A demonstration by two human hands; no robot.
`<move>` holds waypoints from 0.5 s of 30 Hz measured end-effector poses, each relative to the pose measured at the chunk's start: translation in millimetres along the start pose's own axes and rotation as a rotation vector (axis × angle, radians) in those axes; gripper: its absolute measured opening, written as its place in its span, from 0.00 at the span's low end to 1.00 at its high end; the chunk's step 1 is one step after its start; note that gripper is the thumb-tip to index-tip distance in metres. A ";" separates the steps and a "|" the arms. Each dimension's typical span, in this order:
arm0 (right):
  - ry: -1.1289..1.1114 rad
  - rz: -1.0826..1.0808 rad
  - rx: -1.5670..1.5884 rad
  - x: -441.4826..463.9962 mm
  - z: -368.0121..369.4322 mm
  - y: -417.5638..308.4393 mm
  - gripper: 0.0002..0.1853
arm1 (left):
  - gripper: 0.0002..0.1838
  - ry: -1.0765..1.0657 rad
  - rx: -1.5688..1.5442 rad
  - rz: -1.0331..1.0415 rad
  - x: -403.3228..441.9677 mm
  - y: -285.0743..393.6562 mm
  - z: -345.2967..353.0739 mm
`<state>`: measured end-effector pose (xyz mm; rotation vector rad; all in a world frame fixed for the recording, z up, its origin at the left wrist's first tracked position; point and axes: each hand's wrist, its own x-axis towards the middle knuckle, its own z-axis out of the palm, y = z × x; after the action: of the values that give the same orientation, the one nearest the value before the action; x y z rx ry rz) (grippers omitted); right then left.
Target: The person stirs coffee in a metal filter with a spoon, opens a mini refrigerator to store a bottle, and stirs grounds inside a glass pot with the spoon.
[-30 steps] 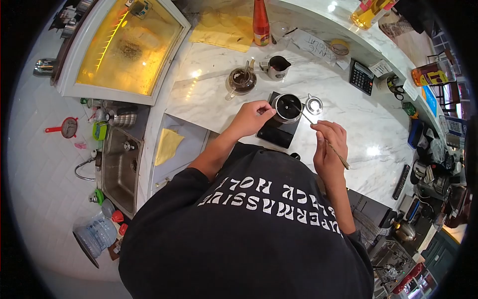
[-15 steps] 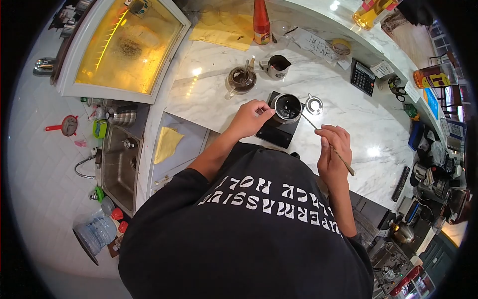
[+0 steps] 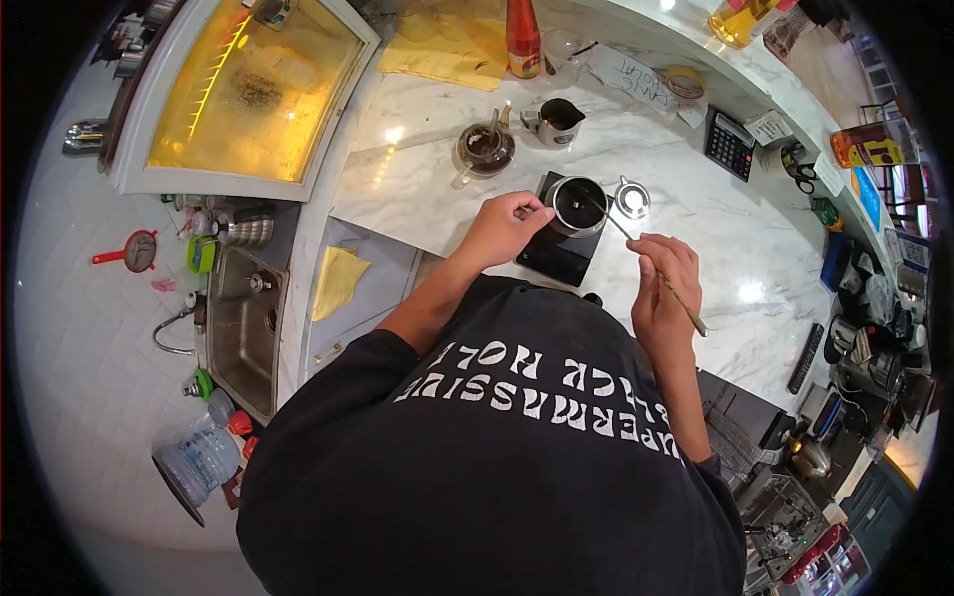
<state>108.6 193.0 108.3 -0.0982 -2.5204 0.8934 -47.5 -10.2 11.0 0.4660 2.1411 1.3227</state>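
Observation:
A round metal pot with dark liquid inside stands on a black scale. My left hand is closed at the pot's left side, its thumb and fingertips pinched at the rim or handle; what they grip is hidden. My right hand holds a long thin spoon, whose far end dips into the pot. A small round metal lid lies just right of the pot. Behind are a glass teapot with dark contents and a metal pitcher.
A red bottle and yellow cloth are at the back. A calculator and tape roll lie at the back right, a remote at the right. A glass-door cabinet and sink are at left.
The spoon has shifted in the pot as my right hand moved slightly outward. My left hand stays by the rim. The whole view has shifted slightly.

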 end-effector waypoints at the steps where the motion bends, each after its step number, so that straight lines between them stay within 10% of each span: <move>1: 0.008 0.018 -0.011 -0.4 -1.5 2.4 0.05 | 0.14 -0.001 -0.003 -0.008 0.0 0.9 -0.3; 15: -0.022 -0.046 -0.021 -6.3 -7.3 3.8 0.05 | 0.15 0.014 -0.016 0.004 -1.0 -2.6 1.1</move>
<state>117.2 198.9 108.4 -0.0368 -2.5424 0.8550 -46.0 -11.2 8.6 0.4562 2.1404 1.3473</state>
